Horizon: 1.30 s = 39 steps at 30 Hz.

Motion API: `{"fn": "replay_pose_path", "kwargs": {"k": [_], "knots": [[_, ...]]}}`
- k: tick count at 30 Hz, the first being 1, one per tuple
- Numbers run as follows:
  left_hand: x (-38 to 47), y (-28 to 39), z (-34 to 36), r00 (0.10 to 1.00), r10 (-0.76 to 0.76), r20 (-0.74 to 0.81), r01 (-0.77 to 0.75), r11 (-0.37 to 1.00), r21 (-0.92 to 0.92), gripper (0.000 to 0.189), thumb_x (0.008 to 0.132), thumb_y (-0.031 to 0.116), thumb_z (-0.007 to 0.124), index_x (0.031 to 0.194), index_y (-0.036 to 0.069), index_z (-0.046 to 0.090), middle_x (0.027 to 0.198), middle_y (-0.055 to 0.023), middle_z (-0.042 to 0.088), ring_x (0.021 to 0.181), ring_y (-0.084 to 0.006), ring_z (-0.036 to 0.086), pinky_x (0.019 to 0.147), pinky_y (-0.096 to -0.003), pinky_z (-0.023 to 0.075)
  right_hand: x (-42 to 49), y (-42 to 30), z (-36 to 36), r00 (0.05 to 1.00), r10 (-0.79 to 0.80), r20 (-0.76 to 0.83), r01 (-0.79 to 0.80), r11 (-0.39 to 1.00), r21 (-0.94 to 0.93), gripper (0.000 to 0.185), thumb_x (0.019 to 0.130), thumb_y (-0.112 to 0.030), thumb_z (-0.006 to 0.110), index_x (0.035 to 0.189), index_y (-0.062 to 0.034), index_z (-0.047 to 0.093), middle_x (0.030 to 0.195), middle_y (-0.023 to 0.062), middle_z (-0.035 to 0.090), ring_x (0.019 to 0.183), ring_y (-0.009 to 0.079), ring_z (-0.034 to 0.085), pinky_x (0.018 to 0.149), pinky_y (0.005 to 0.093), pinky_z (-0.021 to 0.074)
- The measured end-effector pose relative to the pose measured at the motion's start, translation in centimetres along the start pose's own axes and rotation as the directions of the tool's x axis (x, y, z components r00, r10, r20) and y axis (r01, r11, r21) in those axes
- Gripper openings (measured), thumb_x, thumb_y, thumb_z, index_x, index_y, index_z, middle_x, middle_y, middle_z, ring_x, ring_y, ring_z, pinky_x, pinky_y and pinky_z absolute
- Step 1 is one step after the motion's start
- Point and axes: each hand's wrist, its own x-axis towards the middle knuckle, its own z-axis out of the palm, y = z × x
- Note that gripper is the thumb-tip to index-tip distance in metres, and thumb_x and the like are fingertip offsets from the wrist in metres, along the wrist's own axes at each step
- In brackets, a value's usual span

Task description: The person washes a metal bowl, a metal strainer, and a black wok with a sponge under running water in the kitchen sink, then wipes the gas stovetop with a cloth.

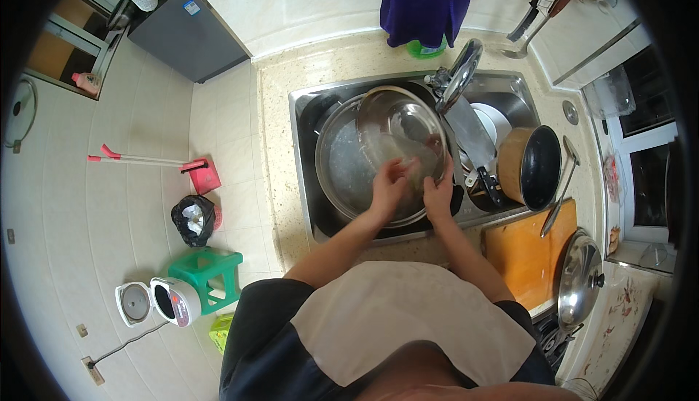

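Observation:
Over the left sink basin, my right hand (438,188) grips the near right rim of a round steel basin (401,101), which is tilted. My left hand (392,185) is at the basin's near side, its fingers blurred; whether it holds anything, such as a cloth, cannot be told. Beneath lies a larger round metal pan (344,155) with cloudy liquid in it, standing in the steel sink (299,128). A chrome faucet (461,76) rises behind the basin.
A cleaver (472,133) and white plates (494,120) lie in the right basin, beside a brown pot (513,166). A wooden cutting board (529,253), a ladle (562,193) and a steel lid (579,281) are on the right. A purple towel (428,2) hangs behind the sink.

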Motion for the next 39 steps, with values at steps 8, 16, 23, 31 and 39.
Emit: {"fn": "replay_pose_path", "kwargs": {"k": [8, 16, 23, 31, 39], "knots": [[1.0, 0.2, -2.0, 0.908, -0.354, 0.224, 0.413, 0.665, -0.622, 0.036, 0.082, 0.007, 0.072, 0.114, 0.006, 0.054, 0.101, -0.0089, 0.062, 0.085, -0.0249, 0.064, 0.063, -0.0405, 0.0547, -0.7, -0.3, -0.3, 0.999, -0.014, 0.043, 0.012, 0.999, 0.045, 0.065, 0.086, 0.01, 0.043, 0.148, -0.001, 0.026, 0.142, 0.0157, 0.043, 0.127, 0.0216, 0.045, 0.104, 0.0297, 0.0348], [5.3, 5.9, -7.4, 0.976, -0.208, 0.061, 0.216, 0.949, -0.228, 0.033, 0.074, 0.006, 0.079, 0.102, 0.002, 0.064, 0.092, -0.0095, 0.067, 0.072, -0.0254, 0.067, 0.057, -0.0421, 0.0593, 1.6, -7.8, -3.3, 0.927, -0.092, 0.363, 0.234, 0.9, -0.368, 0.068, 0.086, 0.008, 0.045, 0.149, -0.002, 0.022, 0.147, 0.0265, 0.036, 0.136, 0.0381, 0.037, 0.11, 0.0362, 0.0316], [7.2, 9.1, -8.9, 0.779, 0.611, -0.143, -0.451, 0.704, 0.549, 0.02, 0.069, -0.005, 0.065, 0.075, 0.004, 0.048, 0.068, -0.0138, 0.054, 0.062, -0.0251, 0.055, 0.061, -0.0348, 0.0458, 3.9, -16.8, -0.6, 0.862, 0.165, 0.48, 0.362, 0.465, -0.808, 0.063, 0.084, 0.011, 0.042, 0.145, -0.0015, 0.029, 0.134, 0.0304, 0.045, 0.119, 0.0441, 0.05, 0.096, 0.0407, 0.0463], [3.4, 5.8, -7.8, 0.979, -0.198, 0.043, 0.183, 0.773, -0.607, 0.025, 0.087, 0.015, 0.07, 0.108, 0.007, 0.058, 0.1, -0.0071, 0.065, 0.088, -0.0242, 0.066, 0.068, -0.048, 0.0567, 5.1, -13.1, -1.0, 0.874, -0.265, 0.407, 0.444, 0.775, -0.449, 0.048, 0.09, 0.001, 0.054, 0.137, 0.001, 0.044, 0.125, 0.0207, 0.056, 0.111, 0.0272, 0.059, 0.091, 0.034, 0.0492], [1.7, 6.2, -4.9, 0.964, -0.258, 0.062, 0.252, 0.815, -0.522, 0.031, 0.078, 0.011, 0.078, 0.106, 0.009, 0.063, 0.099, -0.005, 0.068, 0.088, -0.0222, 0.066, 0.073, -0.0489, 0.0563, 1.2, -7.0, -2.2, 0.951, 0.107, 0.289, -0.023, 0.96, -0.279, 0.073, 0.085, 0.01, 0.049, 0.151, -0.0068, 0.022, 0.148, 0.0179, 0.035, 0.13, 0.0308, 0.045, 0.107, 0.0333, 0.0337]]}}
